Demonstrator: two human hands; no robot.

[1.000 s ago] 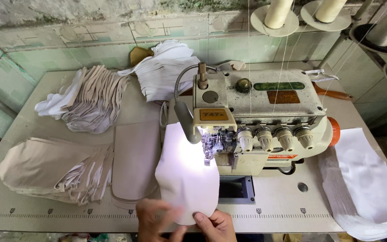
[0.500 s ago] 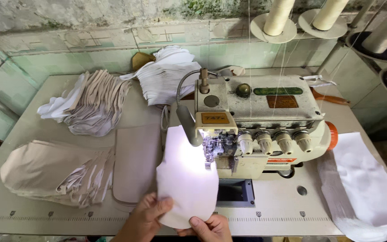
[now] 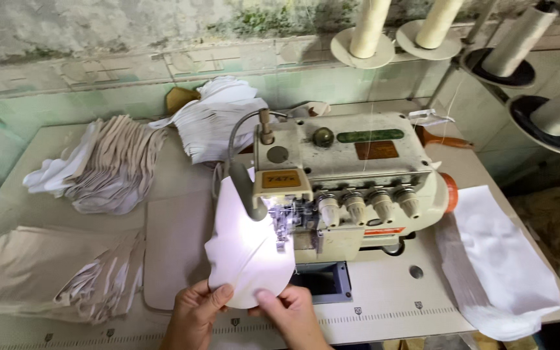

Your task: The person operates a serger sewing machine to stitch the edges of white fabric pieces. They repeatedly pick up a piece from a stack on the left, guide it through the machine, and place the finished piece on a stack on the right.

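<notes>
We had both hands at the near edge of the bench (image 3: 384, 304), just in front of the sewing machine (image 3: 351, 181). Left hand (image 3: 196, 314) gripped the white fabric piece (image 3: 247, 249) at its lower left rim, thumb on top, other fingers under the cloth & hidden. Right hand (image 3: 290, 314) pinched the same piece at its lower right rim, thumb pressed on top; rest of its fingers we couldn't see. So both sets of fingers were closed on the fabric, not released.

The fabric piece was rounded at the bottom, lying flat w/ its right edge up against the machine's needle area (image 3: 283, 223), lit bright by the small lamp (image 3: 247, 191) on the machine's left side. Whether the edge sat under the presser foot we couldn't tell.

Left of the machine, touching the white piece, lay a flat beige panel (image 3: 173, 246). Further left of the machine, at the bench's near left, a stack of beige cut pieces (image 3: 53, 272). Behind that, left-rear of the machine, a fanned pile of beige & white pieces (image 3: 108, 165). Right behind the machine's left end, a heap of white pieces (image 3: 218, 120). Right of the machine, a white cloth (image 3: 500, 259) hung over the bench edge. Above & behind the machine, thread cones (image 3: 371, 29) stood on stands, threads running down to the machine.
</notes>
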